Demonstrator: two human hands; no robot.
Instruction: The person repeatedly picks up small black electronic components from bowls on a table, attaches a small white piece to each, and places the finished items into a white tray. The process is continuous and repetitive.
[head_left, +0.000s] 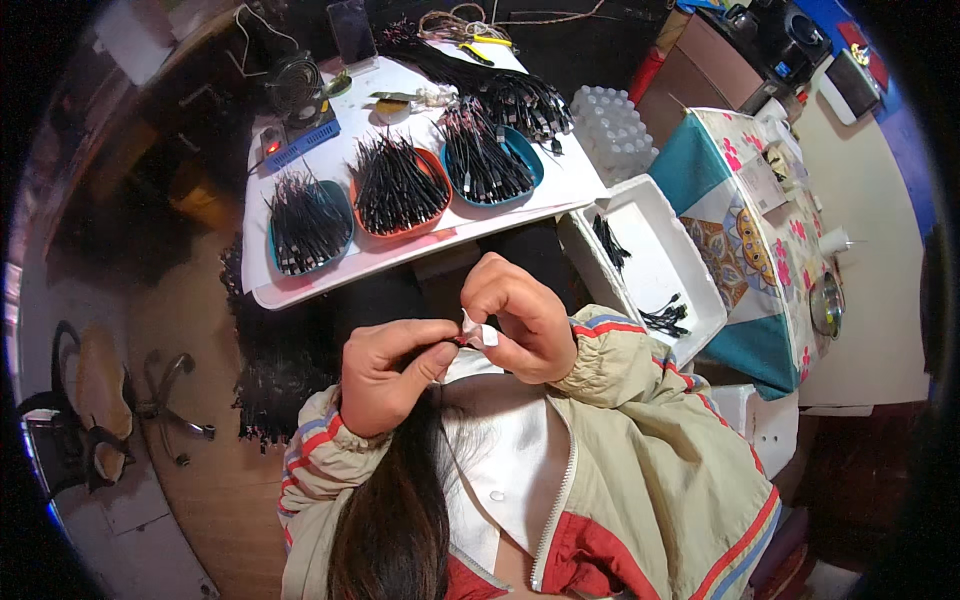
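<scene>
Both hands meet in front of my chest, just short of the white table's near edge. My left hand pinches the end of a thin dark cable with a bit of red at its tip; most of the cable is hidden by the fingers. A small crumpled white piece, like paper or cloth, is wrapped at that tip. My right hand grips it between thumb and curled fingers. Beyond them stand a teal bin, an orange bin and a blue bin, each packed with short black cables with plugs.
More black cables lie heaped across the back of the white table, near yellow-handled pliers. A white foam box at my right holds several cables. Bundled cables hang at the left, and an office chair stands beyond.
</scene>
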